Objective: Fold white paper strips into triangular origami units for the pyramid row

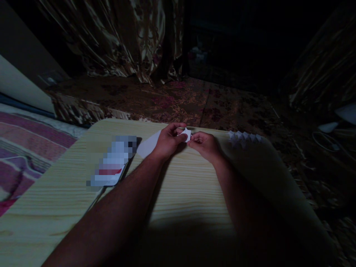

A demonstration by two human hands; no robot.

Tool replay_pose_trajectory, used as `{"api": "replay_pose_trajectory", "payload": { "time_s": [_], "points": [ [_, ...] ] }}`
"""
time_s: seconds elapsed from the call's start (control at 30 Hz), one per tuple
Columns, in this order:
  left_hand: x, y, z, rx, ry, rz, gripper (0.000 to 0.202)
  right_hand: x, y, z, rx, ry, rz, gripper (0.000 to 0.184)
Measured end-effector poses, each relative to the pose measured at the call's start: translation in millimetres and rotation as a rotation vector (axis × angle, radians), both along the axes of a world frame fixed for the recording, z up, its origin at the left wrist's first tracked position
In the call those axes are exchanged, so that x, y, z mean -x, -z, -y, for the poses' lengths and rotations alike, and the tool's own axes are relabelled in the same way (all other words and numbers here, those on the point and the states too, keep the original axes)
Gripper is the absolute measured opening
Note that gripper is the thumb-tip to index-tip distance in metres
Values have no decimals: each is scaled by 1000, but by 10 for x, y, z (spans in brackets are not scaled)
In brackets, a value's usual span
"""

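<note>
My left hand pinches a small piece of folded white paper with its thumb on top, above the far part of the table. My right hand is closed, and its thumb and fingertip grip the paper's lower right corner. Beside my left wrist lies a flat white sheet of paper, partly hidden by that hand. To the right of my right hand stand several small folded white paper pieces in a row near the far edge, with fainter pointed shapes just in front of them.
A light wooden table with rounded corners lies under my arms. On its left is a phone, its screen blurred out, with a cable at its near end. Beyond stand a patterned cloth-covered ledge and curtains. Striped bedding is at left.
</note>
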State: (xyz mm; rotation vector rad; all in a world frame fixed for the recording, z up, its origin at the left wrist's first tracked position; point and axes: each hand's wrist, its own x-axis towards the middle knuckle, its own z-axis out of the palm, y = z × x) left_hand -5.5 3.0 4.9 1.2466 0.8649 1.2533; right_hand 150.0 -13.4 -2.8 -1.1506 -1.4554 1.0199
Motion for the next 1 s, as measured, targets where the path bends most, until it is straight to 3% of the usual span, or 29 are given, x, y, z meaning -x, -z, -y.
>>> {"api": "replay_pose_trajectory", "payload": {
  "time_s": [0.2,0.63,0.83,1.0],
  "points": [
    [0,8,-5,-2,17,0,43,-8,34,-11,-31,-29,27,18],
    [-11,65,-7,-75,44,-101,44,-26,-40,10,-45,79,65,15],
    [-16,48,5,-113,34,-148,33,-34,-17,1,-64,60,83,14],
    [-8,46,9,-73,40,-118,31,-29,-50,10,-32,68,-9,16]
  ]
}}
